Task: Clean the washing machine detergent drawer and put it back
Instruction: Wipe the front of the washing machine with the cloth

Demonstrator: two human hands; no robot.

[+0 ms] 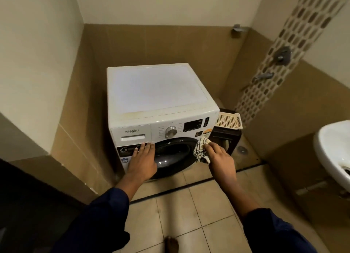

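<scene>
One-handed pulling may jam the shut detergent drawer (131, 133) above the left hand's (143, 161) straight, close-set fingers (146, 147), as the right hand's (220, 158) fingers (211, 146) clutch a checked cloth (201, 150).

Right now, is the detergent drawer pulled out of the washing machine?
No, the detergent drawer sits closed, flush with the front panel of the washing machine.
</scene>
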